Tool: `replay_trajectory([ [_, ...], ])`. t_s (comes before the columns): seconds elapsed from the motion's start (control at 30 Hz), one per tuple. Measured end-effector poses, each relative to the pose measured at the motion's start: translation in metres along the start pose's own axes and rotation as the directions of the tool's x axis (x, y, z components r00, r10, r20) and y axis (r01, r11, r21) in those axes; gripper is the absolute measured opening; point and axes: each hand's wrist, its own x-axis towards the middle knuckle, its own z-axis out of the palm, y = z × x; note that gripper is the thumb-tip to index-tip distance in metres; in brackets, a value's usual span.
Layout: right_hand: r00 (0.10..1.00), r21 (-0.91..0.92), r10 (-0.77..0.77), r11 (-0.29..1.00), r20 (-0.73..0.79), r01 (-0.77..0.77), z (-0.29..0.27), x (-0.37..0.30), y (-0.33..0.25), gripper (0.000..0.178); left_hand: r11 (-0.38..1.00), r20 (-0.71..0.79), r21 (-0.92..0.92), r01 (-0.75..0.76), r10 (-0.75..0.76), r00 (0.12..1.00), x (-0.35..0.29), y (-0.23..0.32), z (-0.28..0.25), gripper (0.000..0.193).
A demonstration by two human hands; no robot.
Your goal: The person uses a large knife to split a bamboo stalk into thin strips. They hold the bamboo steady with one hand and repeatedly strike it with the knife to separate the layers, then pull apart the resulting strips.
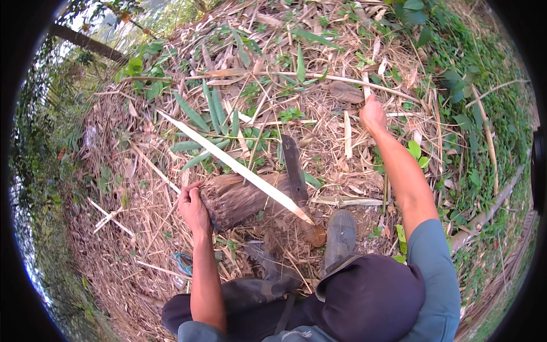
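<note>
A short brown log (242, 199) lies on the ground in front of my boots. My left hand (194, 210) is at its left end, with curled fingers pressed against the wood. A long pale split stick (228, 161) slants across the log, its pointed lower end near my right boot. Against the log's right end rests a dark-bladed machete (293, 168); its brown wooden handle (316, 235) points toward me. Out to the far right, my right hand (374, 115) is closed around a thin pale strip (366, 85), whose far part is hard to separate from the litter.
Dry leaves and stalks cover the ground, with green leaves (213, 108) beyond the log. A long thin branch (336, 78) crosses the far side. My grey boot (341, 236) stands by the machete handle. Green plants (464, 114) border the right; a thicker branch (484, 216) lies there.
</note>
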Motion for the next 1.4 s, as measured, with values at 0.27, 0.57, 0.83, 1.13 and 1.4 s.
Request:
replay_trajectory([
  [0.27,0.994,0.338,-0.022,0.941,0.11,-0.017,-0.006,0.036,0.022,0.04,0.998,0.003,0.067,-0.01,0.01,1.0,-0.002,0.007,0.007,0.023],
  [0.57,0.979,0.068,-0.15,0.987,0.135,0.142,0.01,-0.017,-0.001,0.046,0.997,-0.04,0.053,-0.05,0.052,0.998,-0.001,-0.001,0.003,0.023],
  [0.83,0.753,0.497,-0.631,0.6,-0.187,0.626,-0.091,-0.102,-0.086,0.032,0.999,-0.063,0.047,-0.013,0.016,0.998,-0.007,0.006,0.004,0.021],
  [1.13,-0.397,0.518,-0.889,-0.455,-0.227,0.724,-0.29,-0.319,-0.193,0.036,0.996,-0.131,0.094,0.004,0.008,0.991,-0.003,0.009,0.001,0.021],
  [1.4,-0.317,0.566,-0.711,-0.696,-0.627,0.442,-0.281,-0.416,-0.238,0.045,0.997,-0.15,0.077,0.032,-0.02,0.988,-0.006,0.008,0.003,0.026],
])
